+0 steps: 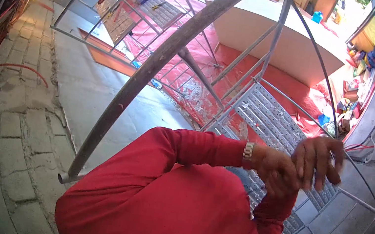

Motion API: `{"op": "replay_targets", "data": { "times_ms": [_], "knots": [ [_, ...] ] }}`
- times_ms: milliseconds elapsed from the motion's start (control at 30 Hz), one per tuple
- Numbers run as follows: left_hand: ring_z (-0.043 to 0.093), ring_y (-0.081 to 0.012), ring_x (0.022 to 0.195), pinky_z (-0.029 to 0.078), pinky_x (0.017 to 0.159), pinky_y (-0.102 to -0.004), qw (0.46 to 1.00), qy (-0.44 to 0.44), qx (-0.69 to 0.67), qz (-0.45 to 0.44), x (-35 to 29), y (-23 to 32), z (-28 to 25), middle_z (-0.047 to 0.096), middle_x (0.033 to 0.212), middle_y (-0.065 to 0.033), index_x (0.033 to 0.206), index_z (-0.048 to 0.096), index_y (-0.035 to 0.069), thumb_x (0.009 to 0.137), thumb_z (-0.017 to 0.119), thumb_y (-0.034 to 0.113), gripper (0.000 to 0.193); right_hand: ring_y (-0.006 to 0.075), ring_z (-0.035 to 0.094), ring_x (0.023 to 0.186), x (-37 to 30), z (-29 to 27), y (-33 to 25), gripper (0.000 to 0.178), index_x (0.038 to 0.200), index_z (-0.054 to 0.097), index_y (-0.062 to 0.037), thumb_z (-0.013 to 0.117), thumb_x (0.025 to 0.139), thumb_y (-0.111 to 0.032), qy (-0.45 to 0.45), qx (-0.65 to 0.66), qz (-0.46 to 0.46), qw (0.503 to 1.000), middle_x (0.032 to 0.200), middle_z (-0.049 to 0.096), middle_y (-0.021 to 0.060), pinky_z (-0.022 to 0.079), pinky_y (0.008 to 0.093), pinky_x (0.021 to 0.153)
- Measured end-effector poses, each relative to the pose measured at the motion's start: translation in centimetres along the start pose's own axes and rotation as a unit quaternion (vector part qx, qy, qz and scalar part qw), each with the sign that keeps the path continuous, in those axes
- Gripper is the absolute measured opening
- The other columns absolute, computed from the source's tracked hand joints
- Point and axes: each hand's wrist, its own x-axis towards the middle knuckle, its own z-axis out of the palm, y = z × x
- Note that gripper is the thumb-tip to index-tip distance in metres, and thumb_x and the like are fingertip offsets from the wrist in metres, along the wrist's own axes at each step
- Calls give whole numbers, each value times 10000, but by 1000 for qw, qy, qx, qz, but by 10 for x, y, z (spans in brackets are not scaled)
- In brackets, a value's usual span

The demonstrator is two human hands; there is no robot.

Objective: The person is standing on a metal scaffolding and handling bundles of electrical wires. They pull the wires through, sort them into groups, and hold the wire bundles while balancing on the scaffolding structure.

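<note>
My left hand [272, 169], with a metal-banded watch [248, 151] at its wrist, reaches across in front of my chest. Its fingers are curled closed against my right wrist, near the cuff of the red sleeve [277, 210]. Whether they grip the wrist, the cuff or some small thing cannot be made out. My right hand [318, 161] is raised just beyond, bent at the wrist. Its fingers hang loosely apart with nothing seen in them. Below both hands lies a perforated metal scaffold plank [270, 115], partly hidden by my arms.
A thick grey scaffold tube [148, 67] slants close by on my left. Thinner braces [327, 76] cross at right. A block wall [18, 137] runs along the left. Beyond stand a large pale box-like panel [272, 36], another scaffold [114, 19] and red floor sheeting [229, 64].
</note>
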Motion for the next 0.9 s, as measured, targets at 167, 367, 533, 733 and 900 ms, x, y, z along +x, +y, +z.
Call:
{"op": "replay_targets", "data": {
  "times_ms": [167,367,533,733,900],
  "knots": [
    [597,-145,656,402,484,-279,963,62,259,33,64,-35,24,672,804,-33,935,696,40,840,853,95,192,333,721,795,122,53,-4,249,1135,649,-36,670,1031,-261,-241,96,24,965,927,711,193,585,439,768],
    [531,-85,594,343,461,-256,898,254,353,65,43,-6,65,623,743,15,927,690,48,828,855,77,195,232,589,662,41,98,-25,173,985,641,-59,659,1019,-228,9,-28,-9,1000,800,575,67,462,355,575],
    [511,-90,488,392,447,-318,696,517,494,69,7,7,23,582,618,2,795,653,71,876,811,206,223,139,493,612,-61,75,-18,339,831,538,-103,571,1041,-368,471,-610,243,589,716,492,9,401,290,563],
    [728,-418,729,553,633,-552,191,614,757,118,-66,-16,-145,721,814,-244,945,627,0,951,645,261,262,127,400,439,-120,27,47,551,755,494,-161,440,1069,-611,656,-412,212,595,558,377,-28,309,284,413],
    [719,-470,777,551,613,-577,177,717,673,-41,-68,-14,-166,721,849,-265,1246,421,41,987,551,217,339,123,333,409,-228,-20,78,564,740,452,-163,473,1048,-635,863,-158,-49,478,573,380,-23,251,296,350]
  ]
}}
